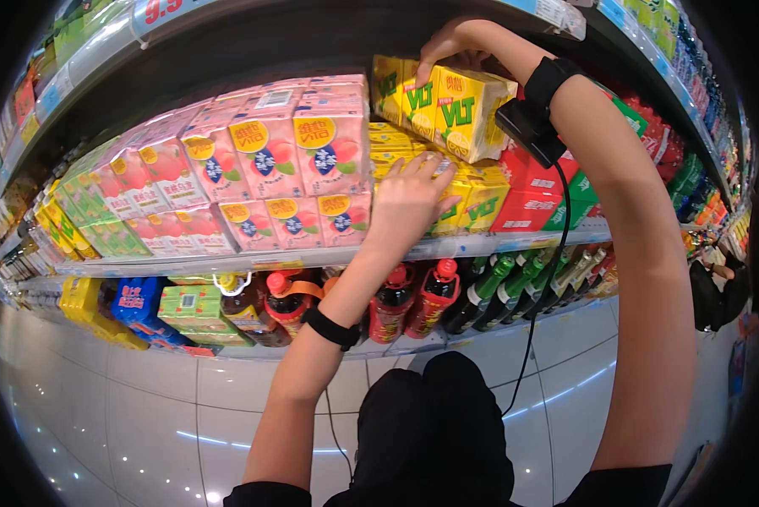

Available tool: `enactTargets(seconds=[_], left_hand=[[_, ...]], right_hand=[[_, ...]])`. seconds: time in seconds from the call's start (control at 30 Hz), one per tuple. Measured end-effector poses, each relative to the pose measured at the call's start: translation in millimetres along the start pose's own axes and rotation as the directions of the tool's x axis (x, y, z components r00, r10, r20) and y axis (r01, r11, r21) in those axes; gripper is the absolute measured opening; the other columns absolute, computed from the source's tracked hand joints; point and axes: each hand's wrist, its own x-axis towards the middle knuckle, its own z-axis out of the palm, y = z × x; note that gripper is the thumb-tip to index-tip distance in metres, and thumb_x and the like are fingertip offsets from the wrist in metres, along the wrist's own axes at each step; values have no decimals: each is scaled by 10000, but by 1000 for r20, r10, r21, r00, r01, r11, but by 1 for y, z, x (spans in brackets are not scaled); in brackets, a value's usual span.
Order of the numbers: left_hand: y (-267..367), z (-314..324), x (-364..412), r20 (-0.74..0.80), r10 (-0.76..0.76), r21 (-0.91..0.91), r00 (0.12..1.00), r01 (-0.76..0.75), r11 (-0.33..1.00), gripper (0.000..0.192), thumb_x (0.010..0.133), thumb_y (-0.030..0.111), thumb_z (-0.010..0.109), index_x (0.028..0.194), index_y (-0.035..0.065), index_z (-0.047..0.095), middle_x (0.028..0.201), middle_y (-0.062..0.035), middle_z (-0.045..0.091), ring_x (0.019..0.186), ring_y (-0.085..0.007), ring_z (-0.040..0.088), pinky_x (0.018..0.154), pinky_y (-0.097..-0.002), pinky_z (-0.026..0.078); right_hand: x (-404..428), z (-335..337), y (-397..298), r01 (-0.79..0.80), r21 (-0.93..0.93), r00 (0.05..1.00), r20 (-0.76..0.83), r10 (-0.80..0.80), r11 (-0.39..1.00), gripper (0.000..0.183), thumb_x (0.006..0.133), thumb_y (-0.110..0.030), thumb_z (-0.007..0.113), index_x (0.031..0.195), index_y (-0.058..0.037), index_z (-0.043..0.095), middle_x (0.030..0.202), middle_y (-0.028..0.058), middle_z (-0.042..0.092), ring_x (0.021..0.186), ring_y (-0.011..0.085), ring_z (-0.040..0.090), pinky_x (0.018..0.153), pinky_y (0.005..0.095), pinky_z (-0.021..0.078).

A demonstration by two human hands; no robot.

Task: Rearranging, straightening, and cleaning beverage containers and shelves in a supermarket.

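Note:
My right hand (459,47) reaches over the top of a yellow multipack of lemon drink cartons (452,101) and grips it from above and behind. The multipack is tilted, above other yellow packs (484,199) of the same kind on the shelf. My left hand (411,193) lies on those lower packs with its fingers spread, holding nothing. Just left of it stand stacked pink peach-drink carton packs (268,152) wrapped in clear film. My right fingertips are partly hidden behind the raised pack.
Red packs (525,203) adjoin the yellow ones on the right. The shelf's front edge (246,261) runs below my left hand. Red-capped bottles (433,301) and green glass bottles (490,291) stand on the bottom shelf. A black cable (563,222) hangs from a black device (530,133) at my right wrist.

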Motion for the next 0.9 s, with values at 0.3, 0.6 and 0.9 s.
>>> enactTargets(seconds=[0.3, 0.6, 0.9], left_hand=[[-9, -8, 5, -57, 101, -252, 993, -112, 961, 288, 743, 258, 669, 902, 27, 602, 882, -103, 604, 850, -255, 589, 727, -336, 488], [73, -46, -10, 639, -464, -769, 613, 490, -412, 314, 884, 192, 580, 1085, -26, 477, 1132, -147, 528, 1018, -270, 567, 848, -381, 491], [120, -64, -6, 599, -326, -598, 731, 138, -789, 355, 932, 213, 497, 1150, -1, 315, 1218, -168, 383, 1185, -368, 442, 972, -496, 423]], right_hand=[[-3, 10, 16, 31, -9, 973, 229, -28, 999, 882, 615, -639, 657, 1211, -9, 493, 1163, 189, 522, 1006, 286, 525, 825, 412, 430], [-83, 32, 38, 207, 82, 960, 177, -218, 975, 604, 661, -495, 674, 934, 44, 650, 846, 111, 665, 667, 199, 632, 622, 268, 474], [-143, 49, 60, 430, -60, 887, -159, -434, 901, 743, 614, -436, 735, 1112, 78, 532, 932, 192, 640, 807, 227, 626, 713, 307, 474]])
